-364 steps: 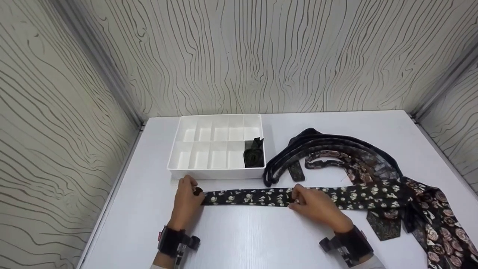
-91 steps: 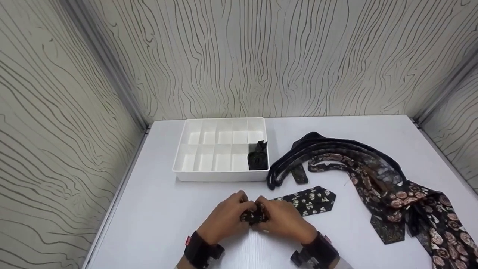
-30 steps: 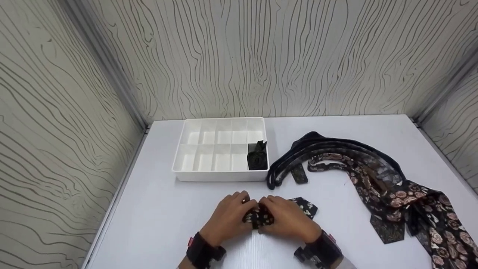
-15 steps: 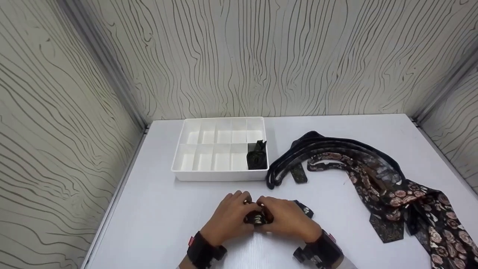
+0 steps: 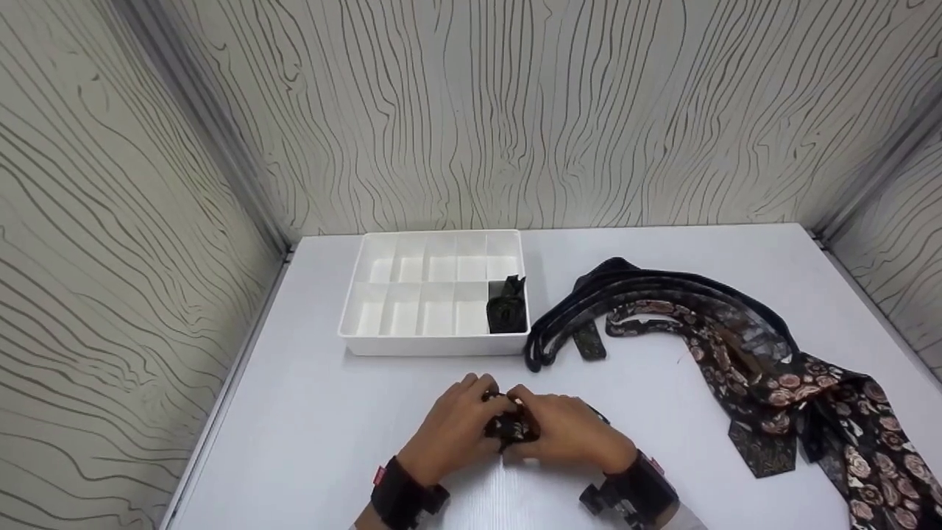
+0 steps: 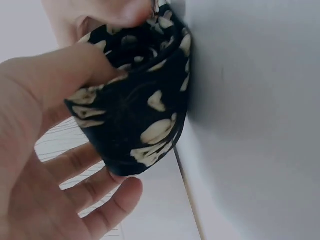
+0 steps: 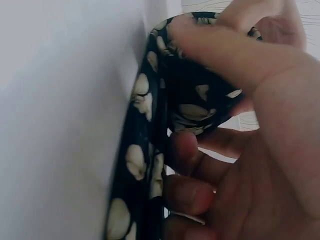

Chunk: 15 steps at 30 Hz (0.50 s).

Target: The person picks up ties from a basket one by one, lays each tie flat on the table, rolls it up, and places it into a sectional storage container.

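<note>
"Position of the floral necktie?"

"Just in front of the white compartment tray, on the person's side, mostly rolled up. A loose tail runs along the white tabletop by the right hand."

"State of the fingers?"

"The left hand has its thumb clamped over the coil's rim, the lower fingers spread apart. The right presses its thumb to the coil, fingers curled against coil and tail (that thumb is blurred)."

"Other items?"

"One dark rolled tie occupies the tray's near right corner compartment. A heap of neckties, rose-patterned cloth included, lies to the right."
</note>
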### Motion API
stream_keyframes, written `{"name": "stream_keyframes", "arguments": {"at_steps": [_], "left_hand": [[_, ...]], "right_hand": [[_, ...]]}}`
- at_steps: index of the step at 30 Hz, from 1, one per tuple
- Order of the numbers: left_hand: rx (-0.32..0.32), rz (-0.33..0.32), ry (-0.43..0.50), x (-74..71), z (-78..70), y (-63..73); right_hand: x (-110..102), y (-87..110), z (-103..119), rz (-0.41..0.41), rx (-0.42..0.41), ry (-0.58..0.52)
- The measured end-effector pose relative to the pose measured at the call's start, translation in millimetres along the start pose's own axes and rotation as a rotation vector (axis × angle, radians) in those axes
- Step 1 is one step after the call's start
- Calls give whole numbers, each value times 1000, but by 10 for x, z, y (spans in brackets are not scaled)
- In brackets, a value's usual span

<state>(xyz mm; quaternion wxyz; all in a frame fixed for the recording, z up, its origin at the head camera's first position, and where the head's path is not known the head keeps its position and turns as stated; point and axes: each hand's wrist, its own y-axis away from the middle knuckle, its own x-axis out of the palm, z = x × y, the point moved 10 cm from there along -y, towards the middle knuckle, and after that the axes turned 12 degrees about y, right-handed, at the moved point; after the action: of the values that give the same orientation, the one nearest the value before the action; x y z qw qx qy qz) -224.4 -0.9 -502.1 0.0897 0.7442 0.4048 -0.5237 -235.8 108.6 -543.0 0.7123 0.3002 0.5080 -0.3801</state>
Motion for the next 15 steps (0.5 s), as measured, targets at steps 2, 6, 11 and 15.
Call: {"name": "stream_keyframes", "arguments": {"at_steps": [2,6,11,15], "left_hand": [[3,0,15,2,-6,-2],[22,2,8,6,-30,4],[39,-4,6,14,-53,6],[40,2,-6,26,-60,5]], "right_hand": [[2,-8,1,1,-2,4],[-14,-9,11,-8,-13,2],[-72,5,57,-69,-60,53],[-62,12,41,-63,-52,67]]}}
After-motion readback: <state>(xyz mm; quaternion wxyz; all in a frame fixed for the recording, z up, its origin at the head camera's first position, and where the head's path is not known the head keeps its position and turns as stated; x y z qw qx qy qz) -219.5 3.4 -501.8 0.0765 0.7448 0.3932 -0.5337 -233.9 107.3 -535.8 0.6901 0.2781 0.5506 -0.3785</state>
